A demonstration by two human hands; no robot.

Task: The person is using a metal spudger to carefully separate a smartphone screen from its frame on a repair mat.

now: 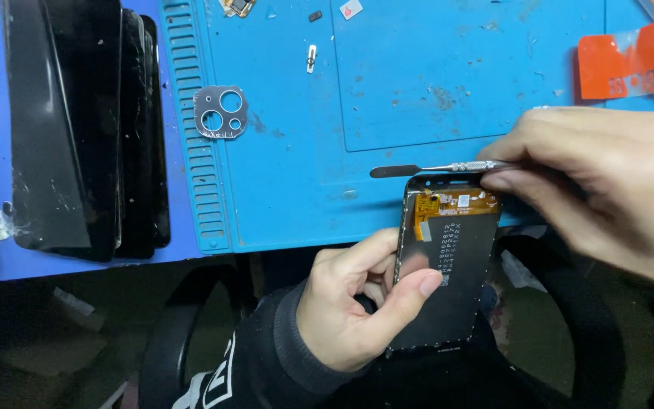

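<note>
Over the edge of the blue mat (pixel 281 204), the left hand (pixel 357 303) clamps the phone screen assembly (pixel 448 265) upright to steady it, while the right hand (pixel 607 182) pinches a metal spudger (pixel 433 168), seemingly touching its top edge.

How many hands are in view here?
2: the left hand grips the phone screen assembly bottom centre; the right hand holds a metal spudger at right.

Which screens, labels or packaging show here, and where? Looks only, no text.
Phone screen: left hand holds it upright, back facing up; dark panel, orange flex at top.
Screen stack: left of mat; black glass panels.
Orange wrapper: top right; glossy, rectangular.
White sticker: top edge; small.
</note>
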